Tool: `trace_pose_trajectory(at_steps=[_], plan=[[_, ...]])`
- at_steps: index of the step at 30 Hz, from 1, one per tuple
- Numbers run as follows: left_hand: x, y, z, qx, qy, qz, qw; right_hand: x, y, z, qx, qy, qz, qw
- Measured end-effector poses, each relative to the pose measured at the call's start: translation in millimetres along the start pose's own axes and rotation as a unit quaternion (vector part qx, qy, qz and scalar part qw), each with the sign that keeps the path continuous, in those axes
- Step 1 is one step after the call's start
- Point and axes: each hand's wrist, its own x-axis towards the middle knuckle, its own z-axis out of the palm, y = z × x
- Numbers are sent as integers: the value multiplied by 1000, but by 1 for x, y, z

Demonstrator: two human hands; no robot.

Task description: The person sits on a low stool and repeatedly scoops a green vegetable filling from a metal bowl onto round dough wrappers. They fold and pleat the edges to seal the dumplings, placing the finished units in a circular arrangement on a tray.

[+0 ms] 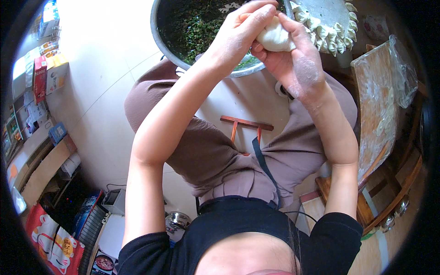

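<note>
A pale dough dumpling [276, 37] is held between both hands, above the near rim of a wide metal basin. My left hand [237, 37] reaches its left side, thumb and fingers drawn together near its top. My right hand [297, 56] cups it from the right and below, with flour dusting the palm. In the basin [154, 34] lies a chopped dark green filling [202, 31], partly covered by my left forearm. Several finished dumplings [323, 32] line the edge of a floured tray [325, 12] at the upper right. Whether the held dumpling is fully sealed is hidden by the fingers.
A floured wooden board [374, 92] with flat dough pieces, a rolling pin [376, 165] and a plastic bag [404, 75] is at the right. A wooden stool [246, 123] shows between my legs. Shelves with boxes [56, 74] and a red packet [51, 240] line the left.
</note>
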Motion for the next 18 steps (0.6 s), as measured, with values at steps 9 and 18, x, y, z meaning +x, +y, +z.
trace_pose_trajectory(at_steps=[9,18], plan=[[-5,-5,10,242,-76,210,944,-24,21,0,-349,102,-167,916],[-20,-10,30,-333,-155,-38,929,7,-14,2,-580,66,-412,700]])
